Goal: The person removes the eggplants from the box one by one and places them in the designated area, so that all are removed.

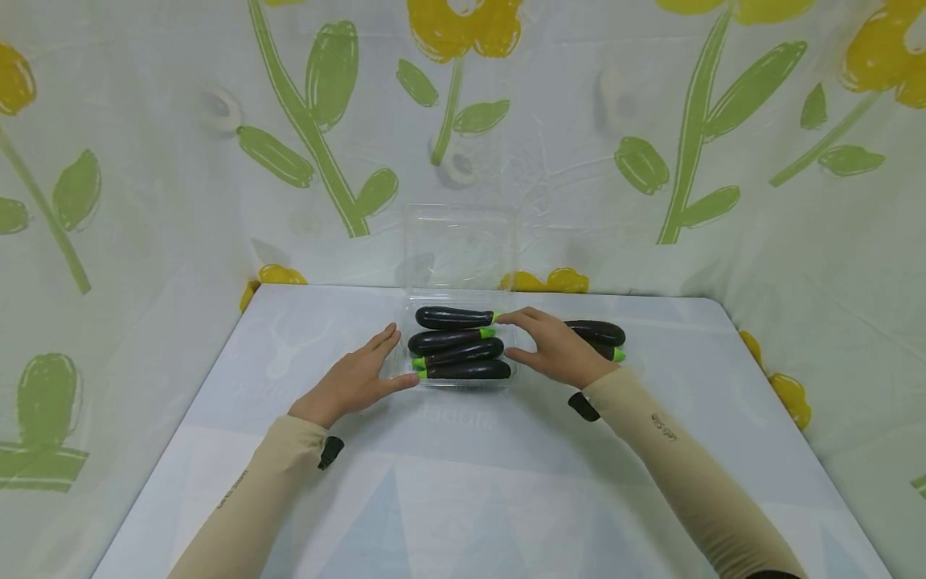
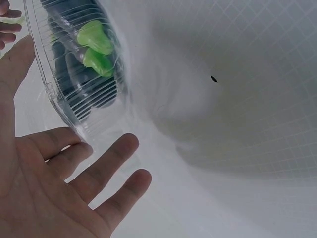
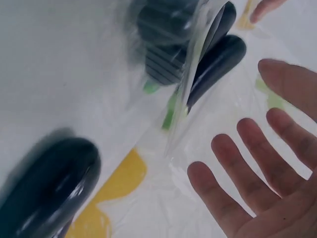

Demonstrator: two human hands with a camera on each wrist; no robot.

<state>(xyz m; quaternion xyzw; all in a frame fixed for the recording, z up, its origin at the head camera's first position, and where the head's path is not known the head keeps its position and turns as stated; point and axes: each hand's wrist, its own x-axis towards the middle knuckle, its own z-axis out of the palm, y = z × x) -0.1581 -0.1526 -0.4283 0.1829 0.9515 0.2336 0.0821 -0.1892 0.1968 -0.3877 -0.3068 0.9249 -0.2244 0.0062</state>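
Note:
A clear plastic clamshell box [image 1: 466,383] sits near the table's back edge, its lid [image 1: 460,245] raised. Several dark eggplants [image 1: 454,317] with green caps lie side by side in it. My left hand [image 1: 347,384] is at the box's left side, fingers spread; in the left wrist view some fingertips appear to touch the ribbed wall [image 2: 81,99]. My right hand [image 1: 553,347] hovers by the right side, its fingers [image 3: 237,158] extended and apart, holding nothing. One right fingertip is close to the rearmost eggplant's green cap; whether they touch, I cannot tell.
Right of the box, partly behind my right hand, lie two more eggplants, one [image 1: 599,331] behind the other [image 1: 604,351]. A white table [image 1: 463,498] with pale blue patterns carries everything. A floral curtain [image 1: 557,161] hangs right behind the table's back edge.

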